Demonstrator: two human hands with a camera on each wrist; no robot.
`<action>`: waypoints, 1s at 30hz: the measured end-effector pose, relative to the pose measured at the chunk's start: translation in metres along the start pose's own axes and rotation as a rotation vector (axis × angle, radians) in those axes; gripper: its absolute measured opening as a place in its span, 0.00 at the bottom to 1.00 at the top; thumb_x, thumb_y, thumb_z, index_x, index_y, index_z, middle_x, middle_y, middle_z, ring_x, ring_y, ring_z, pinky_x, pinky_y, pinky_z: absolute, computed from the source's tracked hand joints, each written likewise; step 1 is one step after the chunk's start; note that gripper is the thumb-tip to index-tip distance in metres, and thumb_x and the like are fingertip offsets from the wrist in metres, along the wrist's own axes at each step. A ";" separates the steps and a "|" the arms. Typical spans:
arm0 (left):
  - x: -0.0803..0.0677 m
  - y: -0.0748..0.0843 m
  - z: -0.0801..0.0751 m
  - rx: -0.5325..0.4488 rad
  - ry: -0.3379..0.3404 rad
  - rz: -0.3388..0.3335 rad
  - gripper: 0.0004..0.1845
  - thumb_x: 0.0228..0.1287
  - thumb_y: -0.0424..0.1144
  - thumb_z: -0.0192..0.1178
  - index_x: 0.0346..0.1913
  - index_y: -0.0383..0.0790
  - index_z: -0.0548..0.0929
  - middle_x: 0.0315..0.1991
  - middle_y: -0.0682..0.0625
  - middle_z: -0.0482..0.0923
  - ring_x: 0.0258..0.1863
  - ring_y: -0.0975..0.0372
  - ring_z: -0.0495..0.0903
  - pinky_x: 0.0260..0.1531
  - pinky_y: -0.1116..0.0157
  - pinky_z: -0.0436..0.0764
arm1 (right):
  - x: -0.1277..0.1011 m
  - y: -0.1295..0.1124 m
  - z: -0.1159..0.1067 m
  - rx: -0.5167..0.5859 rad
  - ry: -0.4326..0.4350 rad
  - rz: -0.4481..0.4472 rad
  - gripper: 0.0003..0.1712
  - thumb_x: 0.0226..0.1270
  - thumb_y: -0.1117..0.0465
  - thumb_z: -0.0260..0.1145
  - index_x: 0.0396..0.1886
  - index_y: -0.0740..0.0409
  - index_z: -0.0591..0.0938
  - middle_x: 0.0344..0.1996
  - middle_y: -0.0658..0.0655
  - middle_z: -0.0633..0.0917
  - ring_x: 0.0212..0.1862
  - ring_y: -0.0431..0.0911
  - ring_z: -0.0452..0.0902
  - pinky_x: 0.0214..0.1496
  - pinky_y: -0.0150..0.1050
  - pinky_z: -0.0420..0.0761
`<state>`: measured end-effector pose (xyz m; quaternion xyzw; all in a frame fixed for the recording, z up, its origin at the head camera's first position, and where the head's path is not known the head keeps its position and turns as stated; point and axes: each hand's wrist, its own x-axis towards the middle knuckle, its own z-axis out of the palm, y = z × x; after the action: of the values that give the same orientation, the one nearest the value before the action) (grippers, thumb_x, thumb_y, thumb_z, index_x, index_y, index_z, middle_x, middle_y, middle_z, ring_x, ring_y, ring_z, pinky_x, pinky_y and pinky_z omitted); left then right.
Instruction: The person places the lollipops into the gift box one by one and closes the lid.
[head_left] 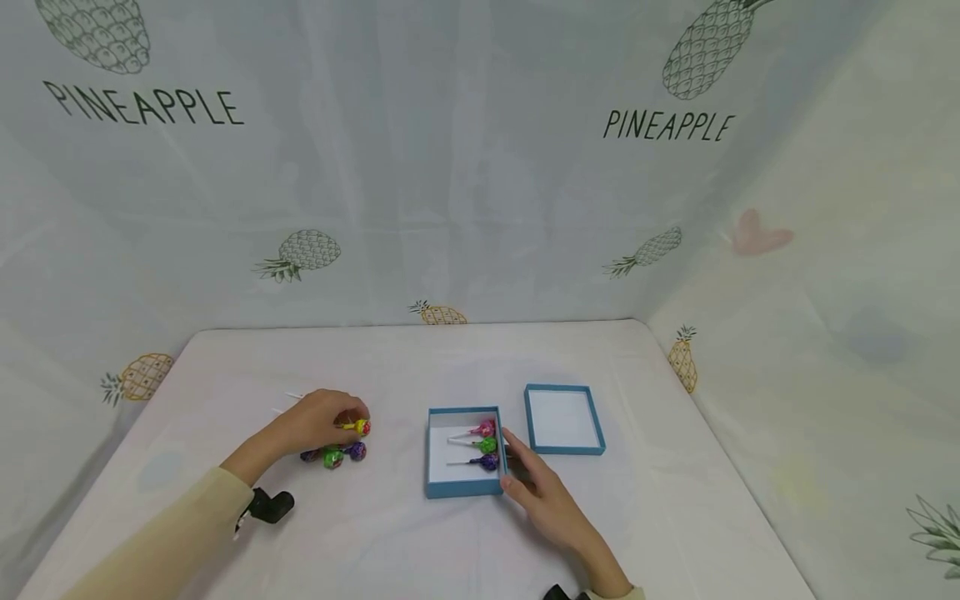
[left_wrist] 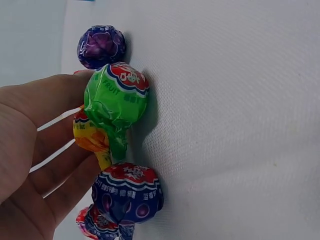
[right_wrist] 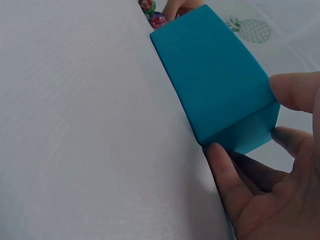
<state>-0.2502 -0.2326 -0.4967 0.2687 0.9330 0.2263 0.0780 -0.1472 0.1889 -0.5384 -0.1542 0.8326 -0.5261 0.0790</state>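
Observation:
My left hand (head_left: 347, 422) reaches into a small heap of wrapped lollipops and pinches a yellow-orange lollipop (head_left: 362, 427) (left_wrist: 90, 136) at its fingertips (left_wrist: 75, 107). A green lollipop (head_left: 333, 457) (left_wrist: 117, 97) and two purple ones (head_left: 356, 451) (left_wrist: 101, 46) (left_wrist: 128, 192) lie touching it. To the right stands an open blue box (head_left: 433, 483) (right_wrist: 212, 75) with a pink (head_left: 487, 428), a green (head_left: 487, 445) and a purple lollipop (head_left: 489, 461) inside. My right hand (head_left: 519, 468) (right_wrist: 270, 137) grips the box's near right corner between thumb and fingers.
The box's blue lid (head_left: 564, 419) lies upturned just right of the box. White lollipop sticks (head_left: 288, 400) poke out behind my left hand. Pineapple-print cloth walls close the white table (head_left: 420, 358) at the back and both sides.

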 end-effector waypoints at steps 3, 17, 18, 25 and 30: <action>0.001 0.000 0.001 0.009 0.011 0.006 0.09 0.66 0.41 0.76 0.46 0.52 0.89 0.39 0.63 0.84 0.39 0.64 0.79 0.42 0.63 0.82 | 0.000 0.000 0.000 -0.002 -0.001 0.002 0.38 0.83 0.53 0.62 0.86 0.38 0.61 0.76 0.58 0.74 0.75 0.56 0.70 0.70 0.46 0.77; 0.005 0.011 -0.008 0.024 0.070 -0.020 0.14 0.66 0.41 0.76 0.52 0.46 0.90 0.42 0.60 0.86 0.42 0.63 0.83 0.46 0.58 0.85 | 0.001 0.000 0.001 -0.005 -0.003 0.004 0.38 0.83 0.53 0.62 0.86 0.38 0.60 0.75 0.58 0.74 0.75 0.56 0.71 0.70 0.47 0.78; 0.005 0.013 -0.009 0.025 0.070 -0.013 0.14 0.66 0.41 0.76 0.52 0.46 0.89 0.42 0.60 0.86 0.42 0.63 0.83 0.46 0.58 0.85 | 0.001 0.001 0.001 -0.006 -0.003 0.003 0.38 0.83 0.53 0.62 0.86 0.38 0.60 0.75 0.59 0.74 0.75 0.56 0.71 0.70 0.47 0.78; 0.014 0.038 -0.018 0.044 0.098 0.026 0.13 0.66 0.41 0.76 0.52 0.49 0.90 0.42 0.62 0.86 0.42 0.64 0.83 0.47 0.60 0.85 | 0.001 0.001 0.001 -0.005 0.003 0.009 0.37 0.83 0.52 0.62 0.85 0.37 0.61 0.75 0.58 0.74 0.74 0.55 0.71 0.70 0.45 0.78; 0.024 0.062 -0.024 0.031 0.106 0.088 0.12 0.65 0.41 0.77 0.51 0.50 0.90 0.41 0.63 0.86 0.41 0.65 0.83 0.44 0.63 0.85 | 0.001 0.001 0.000 -0.003 -0.001 0.011 0.37 0.83 0.52 0.62 0.86 0.38 0.61 0.75 0.58 0.74 0.75 0.56 0.70 0.70 0.44 0.78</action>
<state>-0.2479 -0.1825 -0.4475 0.2983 0.9265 0.2288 0.0141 -0.1482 0.1886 -0.5395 -0.1498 0.8343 -0.5241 0.0820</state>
